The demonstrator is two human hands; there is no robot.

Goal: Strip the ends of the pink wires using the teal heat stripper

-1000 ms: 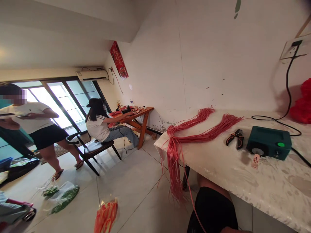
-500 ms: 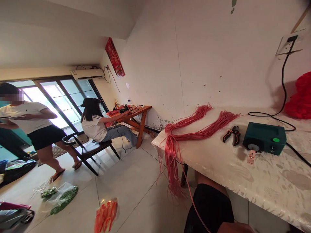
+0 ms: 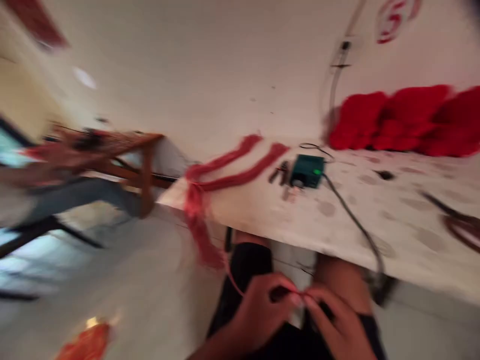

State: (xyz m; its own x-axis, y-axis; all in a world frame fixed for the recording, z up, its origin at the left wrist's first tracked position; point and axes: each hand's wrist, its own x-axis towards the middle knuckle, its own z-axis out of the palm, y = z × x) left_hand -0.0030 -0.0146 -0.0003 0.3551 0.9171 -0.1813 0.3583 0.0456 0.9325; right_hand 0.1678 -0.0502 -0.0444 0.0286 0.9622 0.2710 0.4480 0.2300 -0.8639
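Frame is motion-blurred, so detail is coarse. Both hands are low and near, over my lap, below the table [image 3: 412,235] edge. My left hand [image 3: 258,312] and right hand [image 3: 339,325] meet fingertip to fingertip, each pinching the same single red cord [image 3: 234,282]. The cord runs up and left from the pinch to the bundle of red cords [image 3: 225,172], which lies on the far left of the table and hangs over its left edge. Just right of the bundle are the pliers [image 3: 279,172], then the green box [image 3: 307,171]. Its black cable [image 3: 352,220] trails toward the near edge. A red pile [image 3: 397,120] sits against the far wall.
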